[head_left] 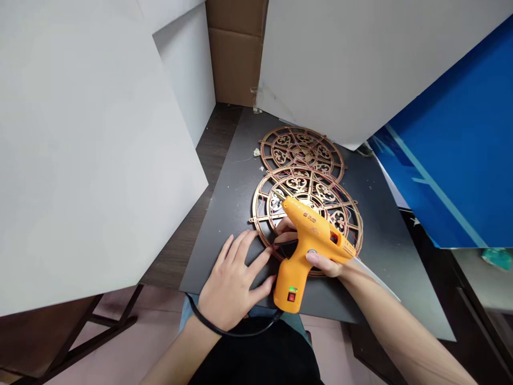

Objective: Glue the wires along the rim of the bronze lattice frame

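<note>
My right hand (pixel 320 262) is wrapped round a yellow hot glue gun (pixel 310 227). Its nozzle points up and left over a round openwork disc (pixel 260 192) with thin wires on it. A lit green light and a red switch show at the base of the handle. Spread out by the disc's lower left rim is my left hand (pixel 236 278), its fingertips at the rim and on the board. The gun's black cord (pixel 228 333) passes across my left wrist. A second openwork disc (pixel 294 141) lies behind, partly under the first. The gun hides part of the front disc.
Both discs lie on a dark grey board (pixel 224 214) on a wooden table (pixel 168 267). White panels (pixel 100 133) stand at the left and back. A blue sheet (pixel 468 139) slopes at the right. Cardboard (pixel 236 59) stands behind.
</note>
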Motion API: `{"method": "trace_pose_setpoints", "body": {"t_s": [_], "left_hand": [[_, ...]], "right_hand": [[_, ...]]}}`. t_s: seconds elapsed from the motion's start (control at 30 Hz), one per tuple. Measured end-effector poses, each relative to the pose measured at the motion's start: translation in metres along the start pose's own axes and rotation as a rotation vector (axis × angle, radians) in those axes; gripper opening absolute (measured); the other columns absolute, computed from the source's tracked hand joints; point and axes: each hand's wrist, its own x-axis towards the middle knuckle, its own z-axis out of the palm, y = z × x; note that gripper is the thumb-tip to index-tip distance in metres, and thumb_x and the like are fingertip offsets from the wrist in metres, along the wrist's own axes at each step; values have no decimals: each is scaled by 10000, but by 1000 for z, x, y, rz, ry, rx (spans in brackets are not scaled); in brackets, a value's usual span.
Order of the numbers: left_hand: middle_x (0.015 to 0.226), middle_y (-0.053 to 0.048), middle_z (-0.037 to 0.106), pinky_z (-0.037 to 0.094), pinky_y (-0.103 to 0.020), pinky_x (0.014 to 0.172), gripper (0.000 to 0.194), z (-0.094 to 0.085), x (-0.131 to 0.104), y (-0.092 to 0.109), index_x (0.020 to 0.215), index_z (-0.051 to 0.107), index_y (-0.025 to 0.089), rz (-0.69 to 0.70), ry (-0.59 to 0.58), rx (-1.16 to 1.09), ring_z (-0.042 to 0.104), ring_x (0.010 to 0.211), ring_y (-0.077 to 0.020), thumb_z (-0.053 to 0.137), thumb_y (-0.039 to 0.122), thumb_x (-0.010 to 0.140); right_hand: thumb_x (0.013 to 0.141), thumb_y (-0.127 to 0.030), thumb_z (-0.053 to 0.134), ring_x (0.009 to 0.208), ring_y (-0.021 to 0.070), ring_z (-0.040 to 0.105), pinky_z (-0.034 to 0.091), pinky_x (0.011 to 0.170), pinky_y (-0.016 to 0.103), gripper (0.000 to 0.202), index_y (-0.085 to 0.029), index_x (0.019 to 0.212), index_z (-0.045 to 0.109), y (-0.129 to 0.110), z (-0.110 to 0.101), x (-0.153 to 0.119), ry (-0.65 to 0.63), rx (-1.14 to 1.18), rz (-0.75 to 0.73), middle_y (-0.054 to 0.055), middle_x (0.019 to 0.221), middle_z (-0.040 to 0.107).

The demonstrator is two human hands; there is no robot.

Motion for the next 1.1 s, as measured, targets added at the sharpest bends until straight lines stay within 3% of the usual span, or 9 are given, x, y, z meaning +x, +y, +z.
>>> {"method": "trace_pose_setpoints", "body": {"t_s": [0.5, 0.63, 0.8, 1.1], "left_hand": [[1420, -116, 496, 368, -506, 1141, 345, 0, -1, -1, 1226, 584, 202, 22, 8, -36, 428, 1356, -270, 545, 346, 916], [1422, -107, 492, 365, -510, 1141, 329, -1, -1, -2, 1234, 591, 241, 70, -15, -46, 438, 1349, -265, 532, 332, 924], [1465, -117, 428, 371, -553, 1120, 343, -4, 0, -3, 1273, 576, 297, 115, -70, -37, 406, 1374, -284, 509, 339, 938], [1482, -136, 384, 362, -568, 1119, 360, -3, 0, -3, 1272, 575, 290, 121, -88, -29, 369, 1393, -306, 522, 377, 927]], "right_hand": [[896, -589, 432, 1272, 309, 475, 332, 1136, 472, 474, -308, 1230, 617, 1, -1, 0, -61, -38, 5, 60, 1328, 535], [910, -580, 419, 1275, 295, 484, 329, 1147, 451, 449, -329, 1235, 600, 1, -1, -2, -67, -52, 27, 51, 1315, 557], [911, -593, 416, 1224, 287, 530, 381, 1123, 462, 534, -245, 1288, 563, 7, 0, -5, -48, -41, 20, 91, 1323, 555], [931, -580, 398, 1286, 271, 493, 341, 1153, 476, 503, -269, 1281, 582, 6, 0, -5, -31, -44, 1, 72, 1353, 548]]}}
